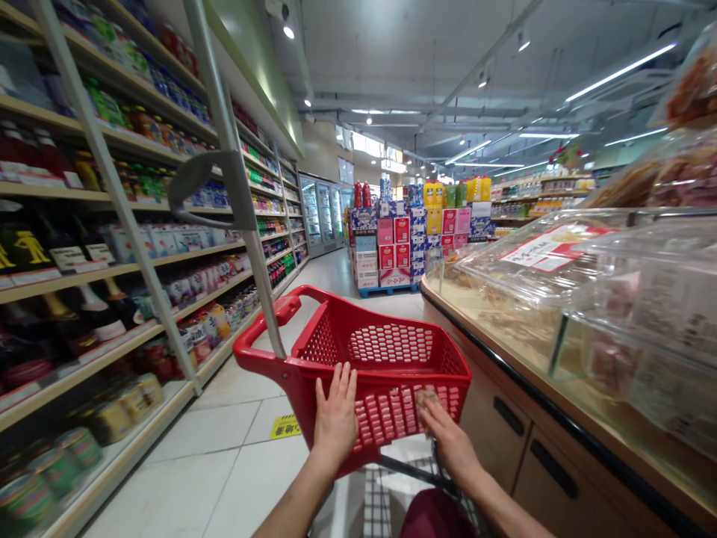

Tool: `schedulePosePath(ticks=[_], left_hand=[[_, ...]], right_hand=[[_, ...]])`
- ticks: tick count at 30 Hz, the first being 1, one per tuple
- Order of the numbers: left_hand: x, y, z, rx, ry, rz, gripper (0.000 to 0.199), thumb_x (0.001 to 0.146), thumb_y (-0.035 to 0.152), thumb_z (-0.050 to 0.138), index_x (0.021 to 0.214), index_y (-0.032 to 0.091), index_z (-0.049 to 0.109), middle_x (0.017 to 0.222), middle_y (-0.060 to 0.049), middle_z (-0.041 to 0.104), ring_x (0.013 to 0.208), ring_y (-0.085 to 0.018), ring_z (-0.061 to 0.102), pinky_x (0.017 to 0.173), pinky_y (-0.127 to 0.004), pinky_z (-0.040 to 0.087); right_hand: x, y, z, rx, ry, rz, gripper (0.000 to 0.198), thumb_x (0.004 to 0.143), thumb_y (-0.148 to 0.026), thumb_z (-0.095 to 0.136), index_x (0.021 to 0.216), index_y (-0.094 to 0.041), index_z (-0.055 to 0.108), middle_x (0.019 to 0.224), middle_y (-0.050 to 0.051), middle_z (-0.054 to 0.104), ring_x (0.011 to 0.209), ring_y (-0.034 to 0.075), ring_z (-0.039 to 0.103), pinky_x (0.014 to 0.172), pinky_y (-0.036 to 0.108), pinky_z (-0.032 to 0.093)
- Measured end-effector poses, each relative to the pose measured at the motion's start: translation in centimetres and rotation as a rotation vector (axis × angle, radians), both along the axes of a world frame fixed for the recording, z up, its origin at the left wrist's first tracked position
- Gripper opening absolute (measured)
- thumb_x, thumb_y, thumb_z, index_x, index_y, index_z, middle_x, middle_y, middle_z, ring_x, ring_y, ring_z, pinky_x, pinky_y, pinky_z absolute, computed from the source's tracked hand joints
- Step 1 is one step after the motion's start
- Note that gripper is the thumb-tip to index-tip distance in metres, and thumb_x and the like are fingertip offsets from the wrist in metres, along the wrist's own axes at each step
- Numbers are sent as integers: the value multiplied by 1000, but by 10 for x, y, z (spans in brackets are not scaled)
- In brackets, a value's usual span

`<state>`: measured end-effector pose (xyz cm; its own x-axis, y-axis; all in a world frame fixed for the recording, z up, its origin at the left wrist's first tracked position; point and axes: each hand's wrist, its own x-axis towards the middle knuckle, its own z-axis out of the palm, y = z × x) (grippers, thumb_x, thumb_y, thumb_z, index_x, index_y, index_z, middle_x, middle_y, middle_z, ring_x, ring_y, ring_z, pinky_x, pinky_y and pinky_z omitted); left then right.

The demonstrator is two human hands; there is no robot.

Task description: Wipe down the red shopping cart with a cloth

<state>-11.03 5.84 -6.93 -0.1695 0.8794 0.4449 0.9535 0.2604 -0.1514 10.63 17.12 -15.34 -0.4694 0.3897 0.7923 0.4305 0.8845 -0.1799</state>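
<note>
Wiping seems in hand: the right hand, its fingers together on a pale cloth, presses the red basket — the left hand, fingers apart, lies on it too. Next stroke calls for even pressure. Rightward of the fingers — a counter holds wrapped packs.

Okay so the cart basket was straight-up bright red, with honeycomb-looking holes on its far side and rows of slots on the near one. Cloth under the right hand looked kinda dull tan, though it's blurry. The pole was silvery, its loop handle darker grey. Pale floor tiles had thin dark grid lines, plus a yellow sticker with black characters. Oh, and the person's leg was deep maroon, the pallet blue.
</note>
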Motion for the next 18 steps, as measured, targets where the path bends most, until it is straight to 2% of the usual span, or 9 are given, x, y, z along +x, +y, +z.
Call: schedulePosePath(ticks=[2, 7, 11, 13, 18], left_hand=[[0, -1, 2, -12, -12, 0, 65, 69, 21, 40, 132, 14, 26, 142, -7, 19, 131, -23, 12, 103, -53, 13], [2, -1, 2, -16, -29, 18, 65, 69, 21, 41, 132, 15, 27, 142, -6, 19, 131, -23, 11, 103, -53, 13], [-2, -2, 1, -22, -11, -6, 65, 70, 22, 41, 132, 16, 26, 141, -6, 21, 131, -23, 11, 103, -52, 13], [-6, -4, 1, -16, 7, -41, 65, 70, 22, 41, 132, 16, 25, 142, -5, 21, 131, -23, 12, 104, -52, 13], [-16, -13, 4, 48, -20, -25, 64, 71, 21, 40, 132, 14, 24, 142, -6, 19, 131, -22, 14, 104, -51, 10]], right_hand=[[-6, -6, 0, 8, -33, 35, 53, 79, -2, 33, 123, -29, 44, 125, 2, 49, 118, 15, 40, 92, 31, 43], [-23, -5, 26, 38, 93, -28, 50, 83, -4, 32, 128, -24, 37, 133, 5, 39, 124, 17, 29, 99, 39, 34], [-32, -13, 9, 104, -14, 78, 48, 82, -3, 32, 123, -25, 44, 122, 4, 51, 119, 16, 38, 94, 34, 42], [-37, -20, 8, 109, -57, 126, 46, 83, -4, 35, 123, -25, 45, 120, 5, 53, 118, 16, 39, 92, 33, 43], [-60, -23, 40, 112, 43, 75, 46, 84, -5, 34, 127, -20, 39, 131, 7, 41, 125, 19, 26, 100, 40, 35]])
